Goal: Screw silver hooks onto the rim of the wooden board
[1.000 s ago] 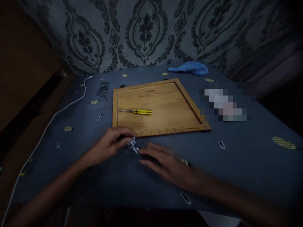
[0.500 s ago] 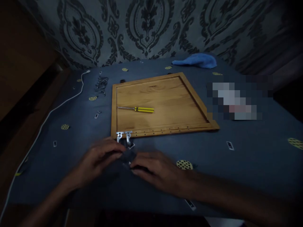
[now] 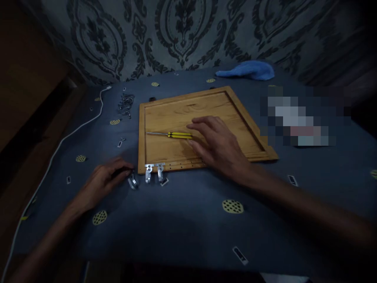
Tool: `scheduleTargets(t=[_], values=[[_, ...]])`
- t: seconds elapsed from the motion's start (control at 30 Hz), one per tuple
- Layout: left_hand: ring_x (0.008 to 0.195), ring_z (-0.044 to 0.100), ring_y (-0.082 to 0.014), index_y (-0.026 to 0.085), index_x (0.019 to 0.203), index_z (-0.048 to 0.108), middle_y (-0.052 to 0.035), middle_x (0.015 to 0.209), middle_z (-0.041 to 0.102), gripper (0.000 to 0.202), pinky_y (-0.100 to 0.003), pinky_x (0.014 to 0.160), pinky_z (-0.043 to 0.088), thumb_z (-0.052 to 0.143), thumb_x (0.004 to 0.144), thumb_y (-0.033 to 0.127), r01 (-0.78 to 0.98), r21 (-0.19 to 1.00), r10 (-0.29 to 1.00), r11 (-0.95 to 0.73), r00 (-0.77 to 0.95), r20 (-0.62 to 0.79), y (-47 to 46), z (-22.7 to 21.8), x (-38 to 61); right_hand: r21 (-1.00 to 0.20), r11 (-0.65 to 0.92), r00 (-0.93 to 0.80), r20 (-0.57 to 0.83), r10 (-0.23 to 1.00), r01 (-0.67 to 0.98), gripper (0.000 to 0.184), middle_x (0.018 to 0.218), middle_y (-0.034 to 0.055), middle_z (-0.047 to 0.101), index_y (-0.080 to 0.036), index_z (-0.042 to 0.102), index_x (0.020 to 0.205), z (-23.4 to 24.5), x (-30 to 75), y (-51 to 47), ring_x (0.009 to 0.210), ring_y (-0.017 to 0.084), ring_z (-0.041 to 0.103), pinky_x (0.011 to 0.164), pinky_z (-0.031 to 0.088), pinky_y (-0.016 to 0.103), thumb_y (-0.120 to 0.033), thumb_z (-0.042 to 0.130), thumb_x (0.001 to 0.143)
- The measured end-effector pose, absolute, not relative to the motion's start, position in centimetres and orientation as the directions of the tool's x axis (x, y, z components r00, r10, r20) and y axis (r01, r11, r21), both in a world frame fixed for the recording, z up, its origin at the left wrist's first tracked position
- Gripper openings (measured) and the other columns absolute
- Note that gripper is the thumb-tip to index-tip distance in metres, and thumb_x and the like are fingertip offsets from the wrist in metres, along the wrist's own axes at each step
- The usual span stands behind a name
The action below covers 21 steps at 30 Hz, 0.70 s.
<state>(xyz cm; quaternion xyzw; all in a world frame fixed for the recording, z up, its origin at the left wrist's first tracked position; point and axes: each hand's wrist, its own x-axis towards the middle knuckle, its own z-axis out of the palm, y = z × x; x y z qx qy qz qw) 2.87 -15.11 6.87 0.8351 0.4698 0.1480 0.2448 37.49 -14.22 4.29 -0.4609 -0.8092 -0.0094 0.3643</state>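
A wooden board [image 3: 212, 106] lies on the blue patterned cloth [image 3: 188, 220]. On it rests a yellow-handled screwdriver [image 3: 171, 135]. My right hand [image 3: 218, 145] hovers over the board with fingers spread, its fingertips just right of the screwdriver's handle. Two metal hooks [image 3: 154, 172] hang side by side at the board's near left edge. My left hand [image 3: 103, 181] lies on the cloth left of them, its fingers pinched on a third metal hook [image 3: 132, 182].
A pile of metal hooks [image 3: 126, 104] lies at the far left of the board. A white cable [image 3: 59, 145] runs along the cloth's left side. A blue rag [image 3: 246, 70] sits at the back. A blurred patch [image 3: 300, 122] lies to the right.
My right hand has gone from the cloth in front of the board up to the screwdriver. My left hand has slid left with a hook. Two hooks now hang at the board's edge.
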Motion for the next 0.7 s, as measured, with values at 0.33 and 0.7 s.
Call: scheduleTargets(t=[0.33,0.7], values=[[0.11,0.064,-0.0278,0.025,0.138,0.052,-0.0073,0.12,0.072,0.05,-0.042,0.094,0.054,0.064,0.1,0.056,0.648,0.361,0.739,-0.671,0.628,0.245,-17.3,7.4,8.3,-0.366,0.462,-0.344,0.343,0.874,0.808,0.023,0.103,0.012,0.069,-0.018,0.073,0.113,2.7,38.2,-12.0,0.101,0.03,0.063,0.085,0.05,0.04,-0.024,0.058,0.096],[0.113,0.064,-0.0304,0.029,0.15,0.039,-0.0084,0.125,0.069,0.066,-0.052,0.099,0.05,0.074,0.095,0.039,0.666,0.441,0.784,-0.602,0.598,0.167,-17.3,5.5,9.0,-0.685,0.444,-0.193,0.414,0.89,0.578,0.012,0.082,0.0022,0.072,-0.02,0.07,0.102,3.4,38.6,-12.5,0.069,0.018,0.066,0.06,0.048,0.029,-0.027,0.065,0.094]])
